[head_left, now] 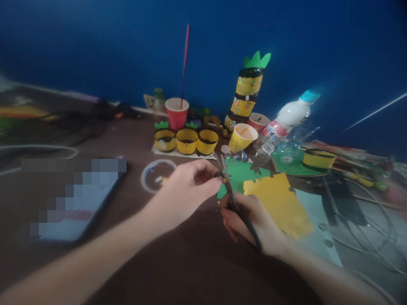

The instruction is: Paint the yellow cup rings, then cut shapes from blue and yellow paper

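Observation:
Thumb and fingertips pinched together, my left hand (190,186) holds a small yellow-and-dark piece (224,180), probably paper, mostly hidden by the fingers. My right hand (257,216) grips a pair of dark-handled scissors (229,184), whose blades point up and away beside the left fingertips. The blades look slightly apart, close to the small piece. Beyond and right of the hands lie a green sheet (241,171), a yellow sheet (276,199) with notched edges and a pale blue sheet (311,212) with round holes.
Three yellow cups (186,142) stand behind, near a red cup (177,114) with a stick and a tall pineapple-like tower (246,99). A white bottle (291,116) leans right. A tape roll (148,180) and a blurred-out screen device (85,203) lie left; cables (375,228) lie right.

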`<state>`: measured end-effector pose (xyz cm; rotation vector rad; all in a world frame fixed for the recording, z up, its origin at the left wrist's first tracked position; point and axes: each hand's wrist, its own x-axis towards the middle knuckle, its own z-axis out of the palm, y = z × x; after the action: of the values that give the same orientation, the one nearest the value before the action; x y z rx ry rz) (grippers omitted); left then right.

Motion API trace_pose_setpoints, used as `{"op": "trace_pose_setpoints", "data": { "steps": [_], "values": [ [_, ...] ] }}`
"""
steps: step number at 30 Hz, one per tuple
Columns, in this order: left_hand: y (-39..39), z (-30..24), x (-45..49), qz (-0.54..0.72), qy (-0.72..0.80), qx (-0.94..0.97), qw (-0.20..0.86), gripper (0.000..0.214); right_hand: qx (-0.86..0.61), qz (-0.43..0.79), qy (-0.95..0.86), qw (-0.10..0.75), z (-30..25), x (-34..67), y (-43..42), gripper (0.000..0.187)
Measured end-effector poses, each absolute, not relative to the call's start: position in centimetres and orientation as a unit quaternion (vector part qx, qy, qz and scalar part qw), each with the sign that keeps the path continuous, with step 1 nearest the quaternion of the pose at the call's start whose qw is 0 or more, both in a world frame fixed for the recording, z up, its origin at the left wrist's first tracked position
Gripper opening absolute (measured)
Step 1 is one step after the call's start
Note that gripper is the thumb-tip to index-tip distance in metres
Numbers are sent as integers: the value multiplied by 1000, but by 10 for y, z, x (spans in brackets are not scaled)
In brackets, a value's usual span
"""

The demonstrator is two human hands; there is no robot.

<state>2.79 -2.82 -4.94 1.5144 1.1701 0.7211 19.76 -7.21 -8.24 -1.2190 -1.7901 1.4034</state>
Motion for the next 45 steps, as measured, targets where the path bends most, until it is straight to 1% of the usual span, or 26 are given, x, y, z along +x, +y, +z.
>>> {"op": "trace_pose_setpoints", "data": {
  "steps": [19, 25, 29, 35, 45],
  "values": [
    [-27, -49, 27, 295, 497, 642, 503, 9, -453, 518, -669, 280, -86, 198, -70, 12],
    [-25, -46, 23, 299, 501, 667, 464, 9, -469, 537, -645, 275, -84, 197, -70, 12],
    [-22, -47, 19, 274, 513, 678, 449, 17, -488, 536, -617, 307, -83, 196, -67, 17],
    [-17, -60, 21, 224, 496, 677, 496, 22, -488, 523, -596, 365, -88, 198, -60, 14],
    [-19, -64, 22, 157, 479, 708, 494, 18, -493, 522, -609, 338, -86, 198, -61, 9]
  ]
}}
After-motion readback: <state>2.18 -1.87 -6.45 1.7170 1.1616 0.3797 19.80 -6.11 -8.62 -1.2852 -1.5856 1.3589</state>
